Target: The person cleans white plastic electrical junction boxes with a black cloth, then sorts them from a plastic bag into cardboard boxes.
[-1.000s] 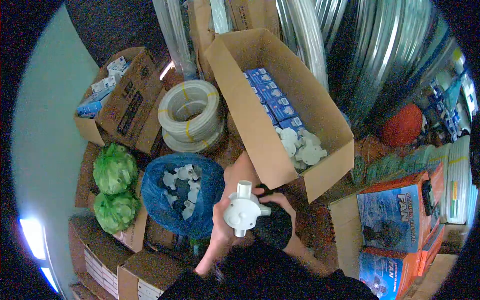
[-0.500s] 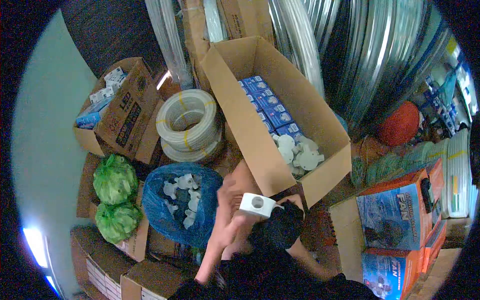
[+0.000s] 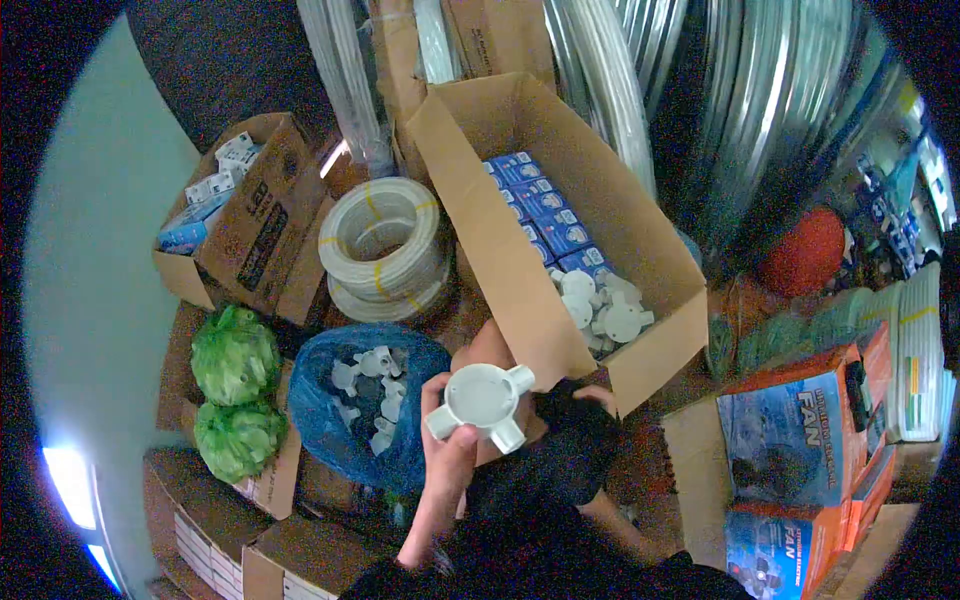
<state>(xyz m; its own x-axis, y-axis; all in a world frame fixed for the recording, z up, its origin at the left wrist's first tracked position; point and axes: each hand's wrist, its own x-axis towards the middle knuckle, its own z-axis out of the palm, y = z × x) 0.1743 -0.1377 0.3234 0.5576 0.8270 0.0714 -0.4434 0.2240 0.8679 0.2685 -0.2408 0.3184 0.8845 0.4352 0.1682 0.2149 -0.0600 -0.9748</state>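
My left hand (image 3: 448, 440) grips a white round junction box (image 3: 482, 396) with several stub outlets, its flat round face turned up to the camera. Beside it on the right, my right hand (image 3: 597, 400) shows only in part, behind dark cloth near the front corner of the large carton; its fingers are mostly hidden. That open carton (image 3: 500, 290) holds small blue boxes (image 3: 548, 212) and loose white fittings (image 3: 612, 308). Left of my left hand, a blue plastic bag (image 3: 325, 440) lies open with more white fittings (image 3: 382, 375) inside.
Coiled white tubing (image 3: 385, 240) stands behind the blue bag. Green bags (image 3: 235, 355) and an LED carton (image 3: 262, 225) are at the left. Orange and blue fan boxes (image 3: 785, 440) stand at the right, near a red round object (image 3: 805, 250). Large clear coils (image 3: 760, 110) fill the back right.
The junction box in my left hand has turned from side-on to face-up and sits slightly lower and further left. My left fingers have closed around its edge.
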